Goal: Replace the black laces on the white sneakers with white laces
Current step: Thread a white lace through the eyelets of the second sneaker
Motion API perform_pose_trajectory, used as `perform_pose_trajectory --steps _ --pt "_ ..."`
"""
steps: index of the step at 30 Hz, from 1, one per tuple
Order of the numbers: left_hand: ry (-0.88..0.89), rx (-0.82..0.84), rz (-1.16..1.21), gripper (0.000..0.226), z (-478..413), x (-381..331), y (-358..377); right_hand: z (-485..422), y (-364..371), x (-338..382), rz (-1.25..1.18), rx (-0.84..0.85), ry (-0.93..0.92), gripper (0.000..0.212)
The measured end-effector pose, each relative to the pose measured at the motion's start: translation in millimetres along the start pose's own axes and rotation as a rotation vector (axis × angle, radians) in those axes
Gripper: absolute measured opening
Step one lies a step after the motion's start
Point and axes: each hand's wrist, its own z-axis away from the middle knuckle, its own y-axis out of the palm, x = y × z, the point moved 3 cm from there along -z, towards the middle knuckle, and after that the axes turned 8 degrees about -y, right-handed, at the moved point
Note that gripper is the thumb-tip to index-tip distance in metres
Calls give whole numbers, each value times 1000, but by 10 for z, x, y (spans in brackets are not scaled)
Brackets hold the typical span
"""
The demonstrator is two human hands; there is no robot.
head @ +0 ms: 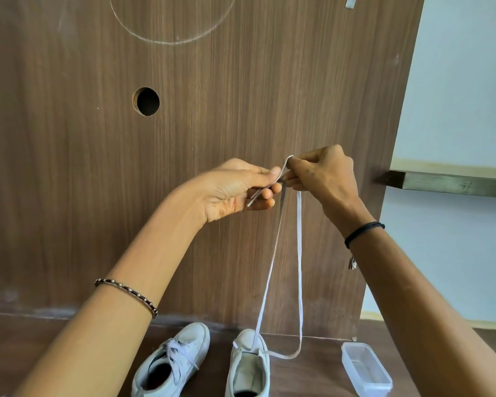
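Left shoe (184, 356), at 7 o'clock, is laced white. Right shoe (248, 368) is just begun; left hand (235, 190) and right hand (324, 173) pinch its lace (299, 267).

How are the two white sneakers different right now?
The left sneaker is laced up fully in white; the right sneaker has its white lace through only the eyelets nearest the toe. Nothing touches the left sneaker; the right sneaker's lace is held up by the left hand and right hand. Both are white.
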Motion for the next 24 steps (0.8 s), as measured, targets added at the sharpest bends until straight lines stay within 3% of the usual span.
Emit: perform_pose_trajectory --steps 6,10,13,20,24 --pt "-32 -16 -142 31 31 4 -48 37 36 -179 30 86 24 22" --pt "-61 -41 -79 25 44 10 -60 96 74 -161 112 219 -23 26" --pt "-64 -115 -1 21 54 30 -80 149 93 -146 119 267 -49 14" --pt "2 -329 104 19 -7 87 -135 303 107 -134 -311 210 119 18" --pt "15 -384 130 20 -52 134 -141 369 107 -79 -416 342 112 41"
